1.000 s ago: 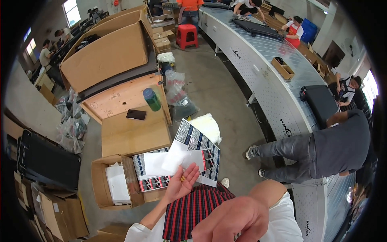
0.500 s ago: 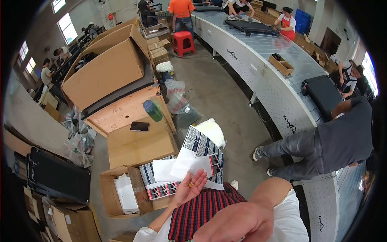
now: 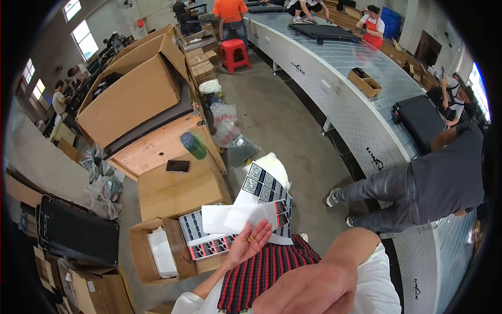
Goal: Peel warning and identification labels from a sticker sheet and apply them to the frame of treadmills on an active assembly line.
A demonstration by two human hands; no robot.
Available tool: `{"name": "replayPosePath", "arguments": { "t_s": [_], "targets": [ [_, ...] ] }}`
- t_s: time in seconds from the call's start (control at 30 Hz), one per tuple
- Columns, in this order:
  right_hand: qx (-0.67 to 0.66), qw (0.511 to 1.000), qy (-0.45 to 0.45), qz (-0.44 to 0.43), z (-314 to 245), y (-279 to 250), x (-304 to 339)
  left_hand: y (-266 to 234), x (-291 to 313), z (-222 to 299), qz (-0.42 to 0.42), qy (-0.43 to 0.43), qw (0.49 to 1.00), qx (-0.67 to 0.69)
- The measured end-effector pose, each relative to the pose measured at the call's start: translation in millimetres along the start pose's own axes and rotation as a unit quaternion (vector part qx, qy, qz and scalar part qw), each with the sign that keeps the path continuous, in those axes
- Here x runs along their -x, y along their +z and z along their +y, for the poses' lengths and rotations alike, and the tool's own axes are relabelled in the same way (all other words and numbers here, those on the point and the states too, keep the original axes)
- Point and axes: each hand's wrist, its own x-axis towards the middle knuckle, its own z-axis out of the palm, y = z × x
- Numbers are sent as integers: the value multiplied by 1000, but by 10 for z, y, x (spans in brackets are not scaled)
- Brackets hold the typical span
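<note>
My left hand [image 3: 252, 243] is palm up at the front of my lap, its fingers partly curled against printed label sheets. Small yellowish bits show in its palm, too small to name. The held sheets include a white strip with red and black labels [image 3: 282, 213] at its right end and a larger sheet of dark blue labels [image 3: 264, 183]. Under them lie more label sheets [image 3: 192, 226] on a carton. Close to the camera, my right hand [image 3: 306, 290] is bent inward over the striped red and black apron [image 3: 266, 269]; its fingers are hidden.
An open carton [image 3: 144, 261] holds white papers. A phone [image 3: 178, 166] and a green bottle [image 3: 193, 145] are on the cardboard beyond. A co-worker in dark clothes [image 3: 444, 178] stands right, beside a long conveyor [image 3: 345, 78] carrying black cases. A red stool [image 3: 235, 55] stands far off.
My left hand and the held label sheets have shifted slightly right against the carton. My right hand stays nearly where it was. The whole view has tilted a little.
</note>
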Motion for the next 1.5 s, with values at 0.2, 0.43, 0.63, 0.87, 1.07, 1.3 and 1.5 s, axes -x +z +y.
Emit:
{"name": "replayPosePath", "arguments": {
  "t_s": [0.2,0.43,0.63,0.87,1.07,1.3,1.5],
  "targets": [
    [-20,1000,1,6,-75,-44,39,85,-43,-83,40,19,999,-20],
    [-23,1000,11,-11,-164,-99,62,89,-89,-121,37,17,999,-36],
    [-20,1000,16,-18,-199,-143,76,82,-136,-109,30,6,998,-59],
    [-43,999,18,8,-167,-180,58,52,-192,-96,33,0,999,-39],
    [-37,998,41,-41,-171,-212,9,26,-167,-68,42,9,998,-34],
    [-3,1000,-16,-10,-152,-201,9,49,-163,-83,14,11,999,-30],
    [240,938,228,100,-327,-685,265,18,-1,121,18,13,999,34]
  ]
}}
